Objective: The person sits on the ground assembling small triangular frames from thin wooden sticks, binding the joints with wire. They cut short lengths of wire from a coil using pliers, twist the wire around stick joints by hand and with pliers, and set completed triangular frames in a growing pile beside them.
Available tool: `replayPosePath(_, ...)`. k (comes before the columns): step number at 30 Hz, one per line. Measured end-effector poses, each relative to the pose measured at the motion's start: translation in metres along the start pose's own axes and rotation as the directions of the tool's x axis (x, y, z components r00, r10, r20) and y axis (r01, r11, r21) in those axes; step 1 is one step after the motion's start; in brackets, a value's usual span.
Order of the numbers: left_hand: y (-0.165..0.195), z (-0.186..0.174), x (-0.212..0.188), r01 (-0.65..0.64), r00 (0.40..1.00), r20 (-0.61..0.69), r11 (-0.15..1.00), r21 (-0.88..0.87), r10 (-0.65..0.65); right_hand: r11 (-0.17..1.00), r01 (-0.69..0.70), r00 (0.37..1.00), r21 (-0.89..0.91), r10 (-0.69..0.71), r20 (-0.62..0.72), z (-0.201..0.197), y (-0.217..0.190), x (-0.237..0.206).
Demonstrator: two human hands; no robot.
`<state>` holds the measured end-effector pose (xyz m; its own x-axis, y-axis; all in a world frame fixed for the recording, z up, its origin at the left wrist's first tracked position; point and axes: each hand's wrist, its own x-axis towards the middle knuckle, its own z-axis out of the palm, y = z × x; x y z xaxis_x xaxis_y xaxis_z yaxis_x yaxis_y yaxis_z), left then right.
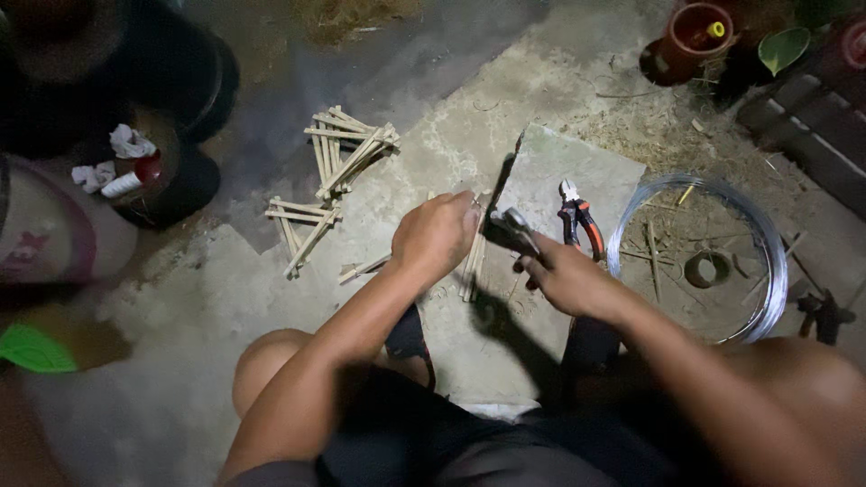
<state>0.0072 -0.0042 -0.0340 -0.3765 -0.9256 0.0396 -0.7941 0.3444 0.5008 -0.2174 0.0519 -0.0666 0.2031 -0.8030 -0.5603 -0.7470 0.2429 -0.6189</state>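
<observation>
Risk of cut: left hand (437, 236) clenched tight on thin bamboo sticks (472, 263), held upright over grey slab (577, 167); right hand (566, 278) fully closed on handle of dark blade (502, 194), edge just beside left knuckles, slip plausible. Nearby: red-handled pliers (577, 219) on slab beside blade, wire coil (699, 257) to right, tied stick frames (347, 149) to left, clay pot (699, 32) far off.

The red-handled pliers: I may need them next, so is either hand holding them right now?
No: the red-handled pliers lie on the grey slab, beside the wire coil, clear of both hands.
</observation>
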Motion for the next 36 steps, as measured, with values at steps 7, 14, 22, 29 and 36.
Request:
replayPosePath(7, 0.01, 0.002, -0.001, 0.008, 1.0, 0.007, 0.999, 0.054, -0.009, 0.915, 0.138, 0.937, -0.379, -0.244, -0.249, -0.001, -0.024, -0.017)
replayPosePath(14, 0.006, 0.013, 0.001, -0.029, 1.0, 0.0, 0.986, 0.164, 0.03, 0.819, 0.126, 0.881, -0.559, -0.352, -0.317, 0.005, -0.028, -0.014)
replayPosePath(22, -0.001, 0.022, 0.001, -0.089, 0.994, -0.042, 0.97, 0.227, 0.101, 0.89, 0.117, 0.948, -0.44, -0.232, -0.218, 0.006, -0.026, -0.007)
replayPosePath(29, -0.001, 0.02, 0.0, -0.144, 0.982, -0.09, 0.964, 0.223, 0.167, 0.942, -0.05, 0.993, 0.331, 0.011, 0.119, -0.01, -0.031, -0.002)
replayPosePath(36, 0.002, 0.015, -0.002, -0.134, 0.976, -0.154, 0.98, 0.144, 0.156, 0.627, -0.192, 0.941, 0.755, -0.103, 0.324, -0.021, -0.033, -0.011)
